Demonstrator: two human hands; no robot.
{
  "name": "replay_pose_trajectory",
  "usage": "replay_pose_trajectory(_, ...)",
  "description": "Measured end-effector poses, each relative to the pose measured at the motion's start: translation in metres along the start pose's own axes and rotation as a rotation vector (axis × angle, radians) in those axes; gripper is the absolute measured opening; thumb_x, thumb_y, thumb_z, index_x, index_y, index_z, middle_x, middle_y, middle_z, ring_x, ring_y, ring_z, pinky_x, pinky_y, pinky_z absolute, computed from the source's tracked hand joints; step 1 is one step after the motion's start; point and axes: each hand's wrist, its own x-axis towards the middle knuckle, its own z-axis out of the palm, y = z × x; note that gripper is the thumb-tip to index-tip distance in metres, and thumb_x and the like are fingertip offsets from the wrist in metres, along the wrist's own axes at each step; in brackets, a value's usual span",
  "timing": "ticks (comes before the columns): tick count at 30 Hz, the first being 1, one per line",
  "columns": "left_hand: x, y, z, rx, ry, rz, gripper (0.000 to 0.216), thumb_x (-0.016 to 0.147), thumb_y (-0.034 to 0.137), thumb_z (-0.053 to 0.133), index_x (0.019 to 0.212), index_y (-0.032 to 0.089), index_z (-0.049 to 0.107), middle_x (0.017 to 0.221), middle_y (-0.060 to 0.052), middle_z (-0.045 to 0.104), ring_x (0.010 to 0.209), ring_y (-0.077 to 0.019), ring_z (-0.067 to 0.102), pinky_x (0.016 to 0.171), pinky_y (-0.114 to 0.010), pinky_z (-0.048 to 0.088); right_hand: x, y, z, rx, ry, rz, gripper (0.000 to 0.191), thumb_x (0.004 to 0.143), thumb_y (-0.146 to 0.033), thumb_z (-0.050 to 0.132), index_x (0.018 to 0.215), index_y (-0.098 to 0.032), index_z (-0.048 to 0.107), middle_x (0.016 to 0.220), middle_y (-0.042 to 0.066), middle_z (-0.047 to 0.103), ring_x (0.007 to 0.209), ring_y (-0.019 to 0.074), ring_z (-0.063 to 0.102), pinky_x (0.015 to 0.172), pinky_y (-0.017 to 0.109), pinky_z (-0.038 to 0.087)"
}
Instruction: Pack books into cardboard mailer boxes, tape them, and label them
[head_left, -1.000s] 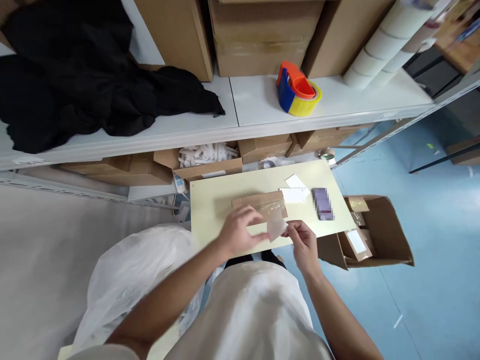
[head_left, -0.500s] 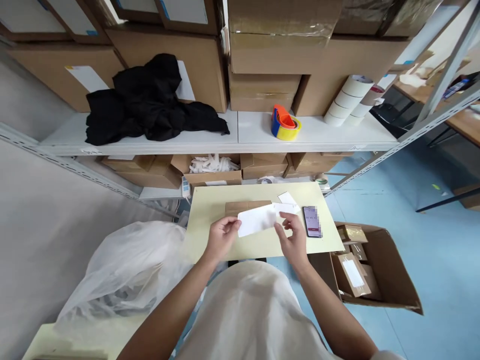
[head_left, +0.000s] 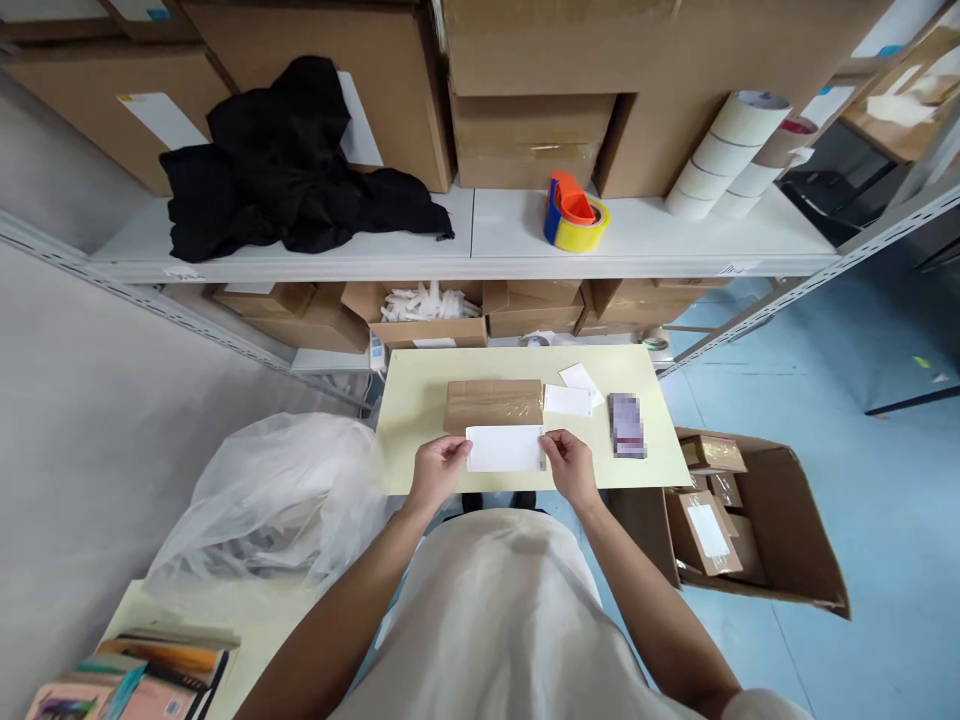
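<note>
Well — held slip point(head_left: 506, 449), carton point(head_left: 796, 525) of boxes point(head_left: 709, 533)

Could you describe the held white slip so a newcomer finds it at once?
Before the long shelf stands a pale yellow table bearing a cardboard box. On the box's near side, the white slip spans from left hand to right hand. Unlike the two other slips lying nearby, it is held.

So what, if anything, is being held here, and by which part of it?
A white rectangular slip, held by its two short ends: the left grip pinches the left end, the right grip the right end.
</note>
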Motion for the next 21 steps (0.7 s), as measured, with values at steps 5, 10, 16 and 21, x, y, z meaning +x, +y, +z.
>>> replay_pose_trajectory(5,0.032,-0.015,0.000,0.233,0.017,0.025,0.023,0.074,0.038,0.059,0.075,0.018,0.072,0.073,-0.002,0.073,0.068,-0.0165,0.067,0.067,-0.025,0.050,0.023,0.012,0.018,-0.213,0.015,-0.035,0.040,0.085,-0.052,0.047,0.079,-0.016,0.064,0.061,0.002,0.061,0.054,0.0136,0.049,0.056,0.025,0.038)
replay_pose_trajectory(10,0.084,-0.020,0.008,0.259,0.046,-0.042,0.018,0.070,0.030,0.064,0.080,0.018,0.072,0.080,-0.003,0.074,0.075,-0.0173,0.069,0.072,-0.026,0.053,0.069,0.009,0.036,-0.502,0.037,-0.026,0.028,0.088,-0.038,0.046,0.085,-0.019,0.066,0.071,0.004,0.068,0.064,0.0167,0.058,0.061,0.025,0.038)
replay_pose_trajectory(16,0.111,-0.026,0.019,0.347,0.025,-0.042,0.014,0.073,0.026,0.064,0.082,0.019,0.071,0.082,-0.003,0.074,0.079,-0.0178,0.070,0.079,-0.029,0.053,0.094,0.018,0.048,-0.746,0.028,-0.024,0.025,0.090,-0.033,0.045,0.086,-0.020,0.066,0.080,0.005,0.070,0.073,0.0178,0.062,0.061,0.025,0.035)
replay_pose_trajectory(21,0.113,-0.026,0.022,0.442,0.020,0.028,0.013,0.076,0.026,0.061,0.082,0.019,0.070,0.084,-0.004,0.074,0.081,-0.0184,0.070,0.078,-0.029,0.051,0.098,0.026,0.053,-0.836,0.033,-0.045,0.024,0.091,-0.030,0.044,0.087,-0.020,0.066,0.081,0.004,0.070,0.075,0.0164,0.062,0.066,0.026,0.033)
